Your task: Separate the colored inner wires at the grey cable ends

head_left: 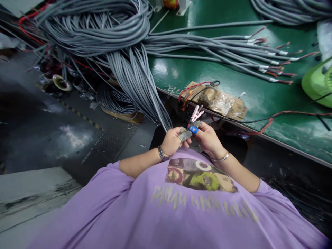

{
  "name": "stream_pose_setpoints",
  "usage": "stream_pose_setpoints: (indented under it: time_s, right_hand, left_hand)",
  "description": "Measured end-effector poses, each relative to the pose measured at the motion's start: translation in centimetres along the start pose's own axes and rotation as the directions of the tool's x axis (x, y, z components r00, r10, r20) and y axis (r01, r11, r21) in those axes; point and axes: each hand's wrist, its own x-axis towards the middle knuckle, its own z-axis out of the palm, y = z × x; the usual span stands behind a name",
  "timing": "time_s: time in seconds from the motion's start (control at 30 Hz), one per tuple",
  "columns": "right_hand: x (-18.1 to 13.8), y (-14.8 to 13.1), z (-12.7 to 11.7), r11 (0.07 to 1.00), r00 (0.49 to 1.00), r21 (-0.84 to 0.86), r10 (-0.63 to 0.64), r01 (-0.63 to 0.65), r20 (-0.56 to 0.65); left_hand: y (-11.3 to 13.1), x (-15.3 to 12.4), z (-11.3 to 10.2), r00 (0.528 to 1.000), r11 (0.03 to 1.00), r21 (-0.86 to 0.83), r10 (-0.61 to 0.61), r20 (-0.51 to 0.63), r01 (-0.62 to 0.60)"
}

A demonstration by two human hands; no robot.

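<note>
My left hand [173, 140] is closed around the ends of a hanging bundle of grey cables [141, 86], with grey finger covers on the fingertips. My right hand [207, 138] pinches a small pink tool [196, 113], with a blue cover on the thumb tip. Both hands meet just below the front edge of the green table [223, 79], close to my chest. Each wrist wears a bracelet.
A big coil of grey cables [88, 24] lies at the table's left end. Several cut cables with stripped red ends [269, 57] are spread on the table. A taped brown block with red wires [218, 100] sits at the edge. A green fan [317, 83] stands at right.
</note>
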Motion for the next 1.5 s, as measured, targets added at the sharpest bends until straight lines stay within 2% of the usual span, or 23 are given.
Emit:
stream_pose_setpoints:
  time_s: [0.43, 0.8, 1.1, 1.3, 1.37, 1.5]
  right_hand:
    - [0.0, 0.1, 0.3, 0.999, 0.994, 0.032, 0.031, -0.028, -0.107]
    - [-0.2, 0.1, 0.3, 0.999, 0.994, 0.018, 0.029, -0.027, -0.11]
    - [-0.6, 0.2, 0.0, 0.997, 0.997, -0.047, 0.054, -0.056, -0.057]
    - [-0.9, -0.8, -0.8, 0.98, 0.976, -0.118, 0.174, -0.159, 0.131]
    - [-0.7, -1.1, -1.4, 0.979, 0.974, -0.11, 0.187, -0.173, 0.131]
    - [-0.3, -1.1, -1.8, 0.995, 0.993, -0.007, 0.102, -0.102, 0.064]
  left_hand:
    - [-0.4, 0.1, -0.1, 0.998, 0.999, -0.026, 0.032, -0.057, -0.034]
    - [-0.3, 0.2, -0.1, 0.995, 0.996, -0.083, 0.007, -0.096, -0.015]
    - [0.2, 0.2, 0.0, 0.991, 0.991, -0.131, -0.016, -0.136, -0.002]
    - [0.2, 0.0, -0.3, 0.99, 0.996, -0.09, -0.005, -0.142, -0.007]
    - [0.2, -0.2, -0.4, 0.99, 0.997, -0.074, -0.01, -0.141, 0.0]
    - [0.3, -0.4, -0.4, 0.992, 0.999, -0.04, -0.026, -0.121, 0.021]
